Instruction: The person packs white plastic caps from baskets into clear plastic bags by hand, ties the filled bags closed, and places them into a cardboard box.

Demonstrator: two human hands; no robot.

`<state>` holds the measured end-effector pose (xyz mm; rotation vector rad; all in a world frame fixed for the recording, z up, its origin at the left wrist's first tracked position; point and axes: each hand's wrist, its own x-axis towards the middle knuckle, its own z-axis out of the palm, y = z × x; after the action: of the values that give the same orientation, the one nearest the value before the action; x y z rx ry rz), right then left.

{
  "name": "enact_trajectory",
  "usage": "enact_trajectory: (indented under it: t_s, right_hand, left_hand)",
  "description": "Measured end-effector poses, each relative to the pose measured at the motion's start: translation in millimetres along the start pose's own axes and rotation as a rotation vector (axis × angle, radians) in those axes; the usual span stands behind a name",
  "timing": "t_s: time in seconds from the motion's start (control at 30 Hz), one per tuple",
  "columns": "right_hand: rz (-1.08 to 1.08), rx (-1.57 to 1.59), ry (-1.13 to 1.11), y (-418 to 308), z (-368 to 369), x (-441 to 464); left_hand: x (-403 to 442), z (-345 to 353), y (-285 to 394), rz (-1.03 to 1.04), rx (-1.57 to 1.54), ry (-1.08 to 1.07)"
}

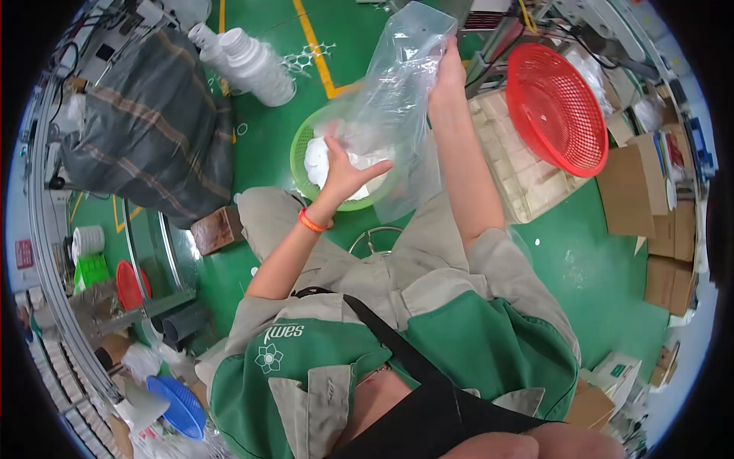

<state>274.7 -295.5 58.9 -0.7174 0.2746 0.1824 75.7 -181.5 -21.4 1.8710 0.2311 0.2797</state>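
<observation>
My right hand (449, 75) is raised at the top centre, its fingers closed on the edge of a large clear plastic bag (401, 76). The bag hangs down in folds between my arms. My left hand (345, 172) is over a green plastic basket (297, 157), thumb and fingers spread apart, with some fingertips blurred near the bag. It holds nothing that I can see. White items (315, 159) lie inside the basket, partly hidden by my hand and the bag; their kind is unclear. The basket is in front of my knees.
A red mesh basket (554, 115) rests on a pale crate-like block (508, 168) to the right. Cardboard boxes (631, 187) stand beyond it. Stacked white ring-like parts (256, 69) and a large dark sack (153, 122) are on the left, near a brown block (218, 229).
</observation>
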Motion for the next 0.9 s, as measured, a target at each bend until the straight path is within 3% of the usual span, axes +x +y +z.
enact_trajectory:
  t_s: [0.03,0.07,0.13,0.2,0.27,0.33,0.37,0.4,0.43,0.47,0.53,0.6,0.63,0.67,0.7,0.73,0.8,0.87,0.9]
  right_hand:
    - [0.010,0.001,0.024,15.4,-2.5,11.6]
    - [0.022,-0.001,0.048,30.0,-5.7,24.1]
    - [0.063,-0.011,-0.025,53.4,-6.7,35.3]
    - [0.065,-0.026,-0.217,95.5,-35.0,70.5]
    - [0.318,-0.260,-0.242,150.2,-98.7,119.7]
    - [0.366,-0.725,-0.004,232.2,-203.6,175.2]
    - [0.138,-1.062,0.100,289.9,-284.6,204.1]
    - [0.365,-1.166,0.111,311.7,-336.8,205.4]
    - [0.319,-1.504,0.354,346.2,-395.6,215.1]
    - [0.253,-1.669,0.340,337.4,-393.7,190.9]
    - [0.291,-1.600,0.367,341.8,-403.0,169.1]
    - [0.685,-1.342,0.236,355.0,-447.7,185.3]
    - [0.928,-0.777,0.368,371.5,-481.8,183.6]
    - [1.046,-0.838,0.308,366.3,-473.5,184.1]
    - [1.158,-0.904,0.239,357.4,-453.0,188.7]
    - [1.070,-1.116,0.220,354.3,-427.6,188.3]
    - [0.855,-1.206,0.176,340.0,-361.1,180.7]
    - [0.888,-1.129,0.127,313.1,-305.5,174.8]
    - [0.885,-1.066,0.112,300.7,-287.8,171.0]
  left_hand:
    - [3.5,-3.0,-16.7,-0.192,-0.296,-0.177]
    - [3.1,-3.7,-33.5,-0.392,-0.479,-0.188]
    - [5.7,-17.6,-66.7,-0.549,-0.797,-0.217]
    - [0.4,-38.0,-93.8,-0.580,-0.710,0.017]
    - [-9.0,-67.7,-139.5,-0.594,-0.589,0.269]
    - [-26.7,-92.7,-169.3,-0.595,-0.409,0.492]
    - [-35.9,-100.7,-178.0,-0.586,-0.320,0.583]
    - [-45.7,-101.3,-185.6,-0.570,-0.275,0.631]
    - [-59.5,-96.2,-191.6,-0.562,-0.232,0.680]
    - [-74.2,-88.9,-191.1,-0.606,-0.195,0.642]
    - [-97.4,-68.4,-176.9,-0.625,-0.119,0.588]
    - [-112.2,-60.1,-163.3,-0.735,-0.218,0.625]
    - [-113.4,-61.3,-157.6,-0.750,-0.282,0.656]
    - [-106.6,-72.8,-148.5,-0.848,-0.284,0.693]
    - [-100.2,-88.1,-150.8,-0.766,-0.236,0.687]
    - [-92.6,-104.7,-154.1,-0.682,-0.194,0.682]
    - [-63.1,-141.4,-125.7,-0.699,-0.114,0.596]
    - [-68.7,-183.6,-139.0,-0.679,0.369,0.557]
    - [-69.0,-200.2,-126.7,-0.700,0.378,0.562]
